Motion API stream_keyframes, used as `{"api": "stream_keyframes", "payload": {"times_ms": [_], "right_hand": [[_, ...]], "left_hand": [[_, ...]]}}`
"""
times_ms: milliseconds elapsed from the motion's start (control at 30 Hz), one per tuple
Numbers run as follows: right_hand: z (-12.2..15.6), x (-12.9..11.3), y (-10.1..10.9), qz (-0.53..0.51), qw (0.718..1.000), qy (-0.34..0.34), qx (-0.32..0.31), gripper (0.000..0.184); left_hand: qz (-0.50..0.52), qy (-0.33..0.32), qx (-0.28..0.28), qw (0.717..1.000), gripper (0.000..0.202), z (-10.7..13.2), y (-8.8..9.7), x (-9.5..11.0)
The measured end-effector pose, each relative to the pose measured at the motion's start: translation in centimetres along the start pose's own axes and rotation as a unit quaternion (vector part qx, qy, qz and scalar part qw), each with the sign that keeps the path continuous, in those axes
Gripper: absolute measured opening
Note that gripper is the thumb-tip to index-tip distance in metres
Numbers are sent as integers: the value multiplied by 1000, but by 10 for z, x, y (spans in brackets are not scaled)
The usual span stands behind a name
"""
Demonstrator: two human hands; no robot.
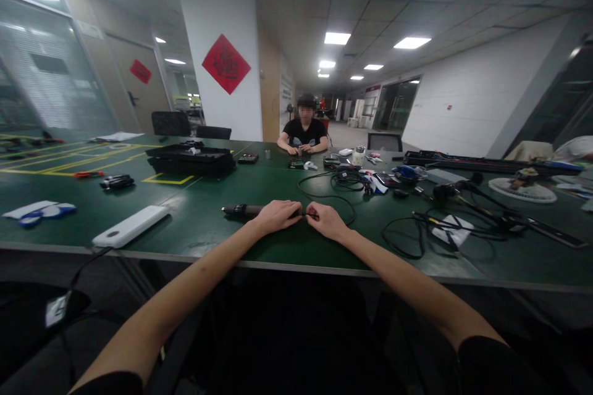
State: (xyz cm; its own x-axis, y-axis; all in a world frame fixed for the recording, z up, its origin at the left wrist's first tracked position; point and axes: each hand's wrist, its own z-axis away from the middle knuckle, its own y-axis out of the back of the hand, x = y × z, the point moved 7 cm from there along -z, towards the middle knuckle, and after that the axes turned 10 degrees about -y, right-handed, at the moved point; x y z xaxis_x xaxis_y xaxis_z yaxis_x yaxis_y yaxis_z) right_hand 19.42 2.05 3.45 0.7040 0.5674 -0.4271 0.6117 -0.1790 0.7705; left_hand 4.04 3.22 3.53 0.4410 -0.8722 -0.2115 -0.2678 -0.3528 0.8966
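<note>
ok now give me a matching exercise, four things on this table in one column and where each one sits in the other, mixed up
Things
1 dark tool
2 white flat device
3 black case
4 white round grille

Places
a far right of the table
b gripped in the left hand
c by the near edge, left side
d further back on the left, beside the yellow tape lines

Pairs: 1-b, 2-c, 3-d, 4-a

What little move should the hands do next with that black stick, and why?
Probably a gentle tug at the joint: the left hand grips the dark tool lying on the green table, and the right hand pinches its cord right beside it.
</note>
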Motion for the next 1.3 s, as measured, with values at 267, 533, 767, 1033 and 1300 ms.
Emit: {"api": "stream_keyframes", "payload": {"times_ms": [267,533,767,1033,1300], "right_hand": [[0,-1,1,0,1000,0,1,6],[0,-1,0,-1,1000,-3,1,6],[0,-1,0,1,1000,-1,-2,7],[1,-2,1,1,1000,-3,1,7],[1,-3,2,3,1000,-6,1,5]], "left_hand": [[-6,-1,1,1000,18,1,0,0],[1,-13,-5,1000,19,0,-2,1],[1,-11,-5,1000,20,1,-2,1],[-2,-7,-1,1000,22,1,-2,0],[-2,0,-2,1000,24,1,-2,-2]]}}
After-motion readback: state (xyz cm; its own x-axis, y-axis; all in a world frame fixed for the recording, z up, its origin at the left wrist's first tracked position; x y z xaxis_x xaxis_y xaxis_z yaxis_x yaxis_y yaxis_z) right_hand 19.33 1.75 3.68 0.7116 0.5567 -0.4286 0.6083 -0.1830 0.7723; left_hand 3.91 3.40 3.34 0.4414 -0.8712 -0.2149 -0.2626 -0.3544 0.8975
